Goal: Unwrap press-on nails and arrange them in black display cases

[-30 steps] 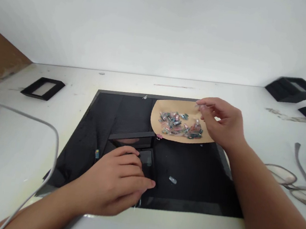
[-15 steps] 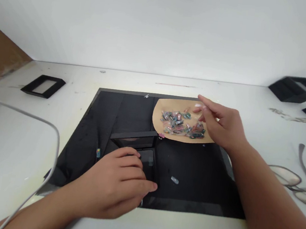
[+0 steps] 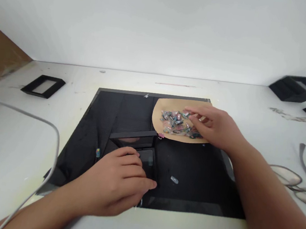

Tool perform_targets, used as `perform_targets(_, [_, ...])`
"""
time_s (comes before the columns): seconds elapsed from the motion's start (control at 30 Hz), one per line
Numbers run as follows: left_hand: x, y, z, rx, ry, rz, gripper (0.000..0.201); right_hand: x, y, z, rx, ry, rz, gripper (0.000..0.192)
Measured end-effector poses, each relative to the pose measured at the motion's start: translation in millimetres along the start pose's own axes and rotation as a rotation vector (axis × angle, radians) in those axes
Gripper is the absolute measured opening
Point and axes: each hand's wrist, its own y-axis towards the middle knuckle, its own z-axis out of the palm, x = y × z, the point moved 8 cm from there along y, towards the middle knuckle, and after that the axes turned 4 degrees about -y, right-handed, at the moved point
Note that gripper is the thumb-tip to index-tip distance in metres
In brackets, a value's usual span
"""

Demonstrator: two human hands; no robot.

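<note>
My left hand (image 3: pixel 118 184) lies palm down over a small black box (image 3: pixel 154 166) with its hinged lid (image 3: pixel 135 140) raised. Its fingers are bent around the box, and they hide much of its inside. Over the tan paper sheet (image 3: pixel 161 104) reaches my right hand (image 3: pixel 210 127), thumb and forefinger apart above a heap of small shiny, colourful false nails (image 3: pixel 174 121). I see nothing held between those fingertips. A single pale false nail (image 3: pixel 174 180) lies on the black mat (image 3: pixel 200 183), right of the box. Another colourful piece (image 3: pixel 98 152) sits left of the box.
Black frame-like boxes stand at the left (image 3: pixel 43 86) and right (image 3: pixel 298 89) of the white table. Eyeglasses (image 3: pixel 286 176) lie beside my right forearm. A white cable (image 3: pixel 57 143) crosses the left side. Brown cardboard (image 3: pixel 0 58) is at the far left.
My right hand has moved left and lower over the heap, its raised forefinger now bent down towards the pieces. My left hand and the box are almost unmoved.
</note>
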Motion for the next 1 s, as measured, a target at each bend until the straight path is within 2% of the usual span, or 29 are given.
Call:
perform_targets(0.13, [1,-1,0.9,0.004,-0.001,-0.004,0.025,9,-2,15,0.138,-0.116,-0.092,0.044])
perform_targets(0.3, [1,-1,1.9,0.0,-0.003,-0.007,0.025,12,-1,27,0.249,-0.253,-0.092,0.049])
perform_targets(0.63, [2,1,3.8,0.03,-0.008,-0.007,0.025,7,1,23,0.203,-0.181,-0.043,0.033])
perform_targets(0.87, [2,1,4.0,0.035,-0.013,-0.015,0.024,7,0,24,0.221,-0.21,-0.046,0.034])
perform_targets(1.0, [3,1,4.3,0.037,-0.016,-0.016,0.024,7,0,24,0.226,-0.213,-0.017,0.023])
